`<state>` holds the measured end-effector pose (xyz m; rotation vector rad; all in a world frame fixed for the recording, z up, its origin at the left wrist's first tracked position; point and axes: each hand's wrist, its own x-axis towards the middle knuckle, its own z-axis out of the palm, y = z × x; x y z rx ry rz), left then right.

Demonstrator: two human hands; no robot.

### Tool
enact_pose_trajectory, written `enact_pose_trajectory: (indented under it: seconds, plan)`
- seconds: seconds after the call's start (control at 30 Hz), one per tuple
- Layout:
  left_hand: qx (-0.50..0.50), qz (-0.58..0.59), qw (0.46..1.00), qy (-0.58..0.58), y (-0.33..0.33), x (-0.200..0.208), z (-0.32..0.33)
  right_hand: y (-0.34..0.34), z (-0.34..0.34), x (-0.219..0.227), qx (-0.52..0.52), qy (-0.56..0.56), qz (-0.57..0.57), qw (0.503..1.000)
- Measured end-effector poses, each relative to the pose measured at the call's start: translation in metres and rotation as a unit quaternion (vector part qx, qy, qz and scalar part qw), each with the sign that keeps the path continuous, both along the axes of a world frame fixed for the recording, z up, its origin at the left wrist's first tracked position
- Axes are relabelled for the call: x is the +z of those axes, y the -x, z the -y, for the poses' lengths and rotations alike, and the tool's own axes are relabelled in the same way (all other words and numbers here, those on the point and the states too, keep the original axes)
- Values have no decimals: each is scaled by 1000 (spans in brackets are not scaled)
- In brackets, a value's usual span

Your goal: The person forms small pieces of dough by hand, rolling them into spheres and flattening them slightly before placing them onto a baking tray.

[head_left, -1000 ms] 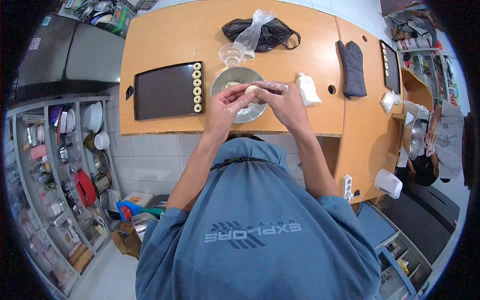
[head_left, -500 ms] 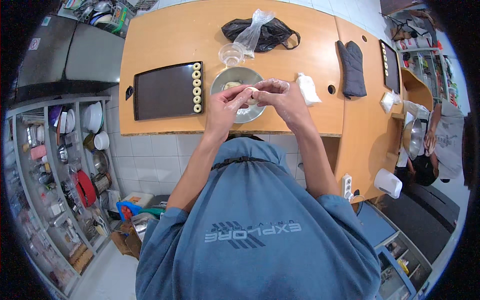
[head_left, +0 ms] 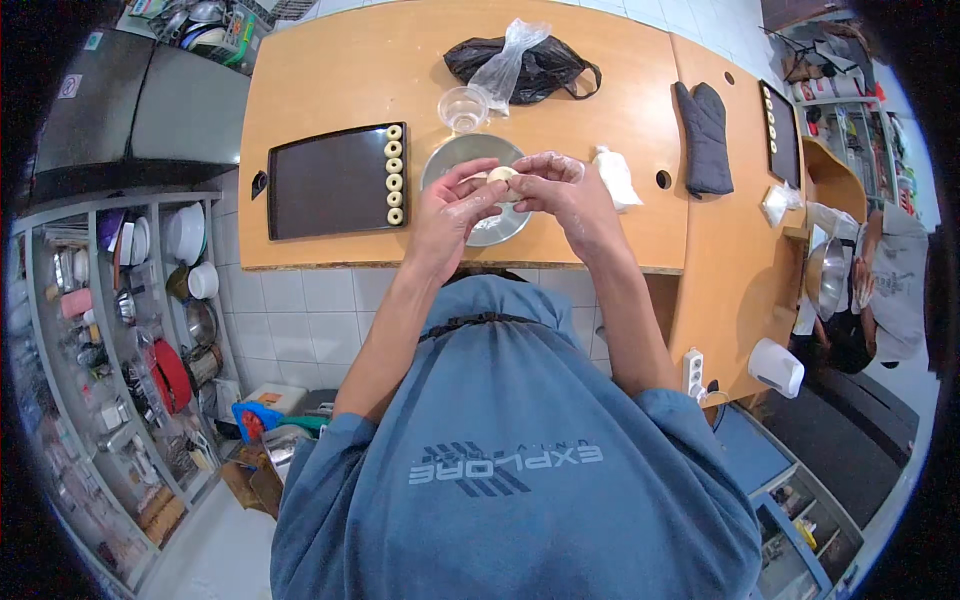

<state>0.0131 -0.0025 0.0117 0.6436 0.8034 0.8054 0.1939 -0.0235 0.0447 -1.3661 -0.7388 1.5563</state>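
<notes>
Between my fingertips is a small pale piece of dough [head_left: 502,175], held over a metal bowl [head_left: 497,232]. My left hand [head_left: 456,203] pinches it from one side, and my right hand [head_left: 563,200] grips it from the other, with flour on the fingers. Both hands hide much of the bowl and what lies in it. To the left, a dark baking tray [head_left: 325,187] carries a column of several small dough rings [head_left: 394,166] along its right edge. A white bag [head_left: 617,178] lies just right of my right hand.
Behind the bowl stand a clear plastic cup [head_left: 463,108] and a black plastic bag [head_left: 545,72]. A dark oven mitt [head_left: 706,140] and a second tray [head_left: 781,132] with dough rings lie to the right. At far right another person [head_left: 890,285] has hands by a metal bowl [head_left: 826,277].
My fingers have shifted around the dough, which now shows more of its top. The dough rings on the tray stay where they were.
</notes>
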Motion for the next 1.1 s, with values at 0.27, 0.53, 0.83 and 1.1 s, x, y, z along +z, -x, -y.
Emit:
enact_pose_trajectory:
  seconds: [0.27, 0.53, 0.83, 1.1]
  plan:
    - [40, 28, 998, 40, -1, -3, 1, 3, 0, 0, 13, 41, 51, 998]
    - [-6, -2, 1000, 6, 3, -10, -1, 2, 2, 4, 29, 22, 55, 998]
    - [16, 130, 984, 124, 7, -26, 5, 9, 3, 5, 1, -3, 26, 1000]
    - [15, 168, 975, 142, 6, -22, 5, 8, 3, 9, 17, 3, 47, 999]
